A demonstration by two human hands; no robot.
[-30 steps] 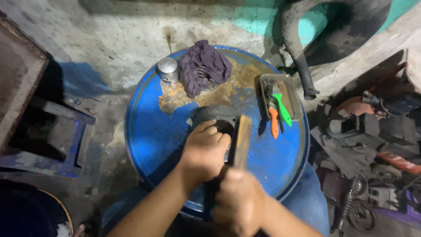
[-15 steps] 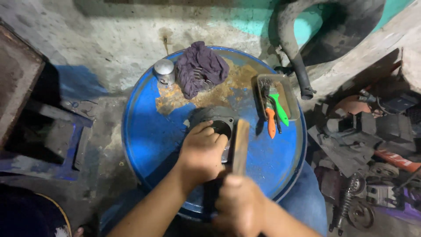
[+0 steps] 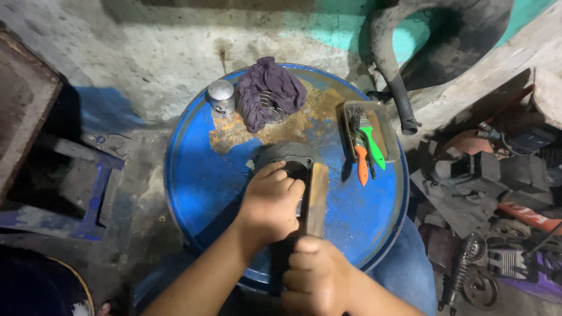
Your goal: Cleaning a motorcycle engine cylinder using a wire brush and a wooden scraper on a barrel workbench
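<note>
Still mid-job: my left hand [image 3: 270,202] is clamped on the grey metal cylinder [image 3: 285,157] near the blue drum top's [image 3: 199,175] middle, right hand [image 3: 319,281] gripping the flat bar [image 3: 316,199] against it, nothing apart yet.

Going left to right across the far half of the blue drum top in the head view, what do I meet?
Small metal cup → crumpled purple rag → rust patch → shallow tray holding the orange-handled brush and the green-handled brush.
</note>
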